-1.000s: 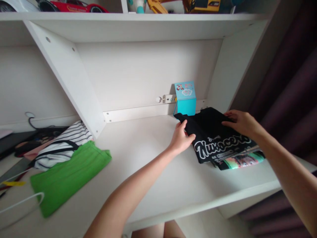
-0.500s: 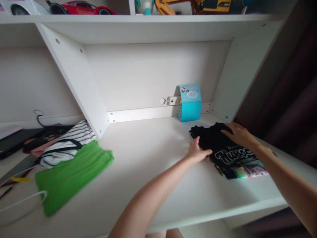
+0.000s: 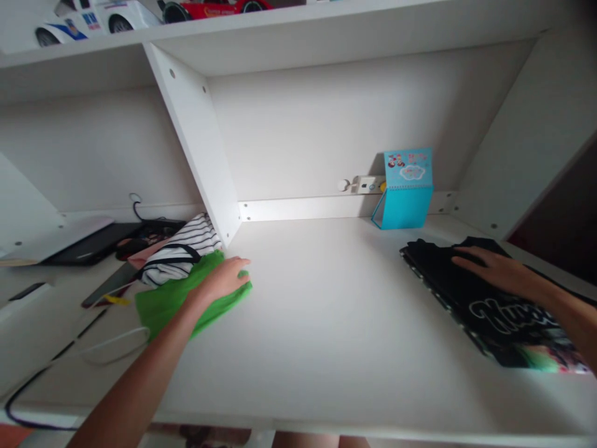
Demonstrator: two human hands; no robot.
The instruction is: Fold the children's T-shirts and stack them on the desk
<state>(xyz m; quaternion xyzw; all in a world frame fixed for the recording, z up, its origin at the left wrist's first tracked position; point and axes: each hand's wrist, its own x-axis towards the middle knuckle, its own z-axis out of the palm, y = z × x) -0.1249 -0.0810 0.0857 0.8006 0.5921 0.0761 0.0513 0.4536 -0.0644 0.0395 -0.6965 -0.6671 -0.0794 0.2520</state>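
Observation:
At the left, my left hand (image 3: 226, 278) is over the green folded garment (image 3: 168, 303), near its right end. Its thumb and fingers are apart, and the cloth is not gripped. My right hand (image 3: 487, 267) lies flat with fingers stretched on a black folded T-shirt (image 3: 443, 264) at the right. White lettering and a coloured print show on the T-shirt, partly covered by my forearm. Patterned edges of cloth show beneath its left side. Beyond the green garment lies a white cloth with black stripes (image 3: 170, 264).
A blue desk calendar (image 3: 405, 207) stands at the back right beside a white socket strip (image 3: 368, 185). An upright divider (image 3: 196, 143) rises behind the striped cloth. Cables, a black hanger and a dark flat device (image 3: 88, 244) lie at the left. Toy cars (image 3: 107, 18) sit on the upper shelf.
My left hand has left the black T-shirt's edge and moved left to the green garment. My right hand stays on the T-shirt. The view has turned left.

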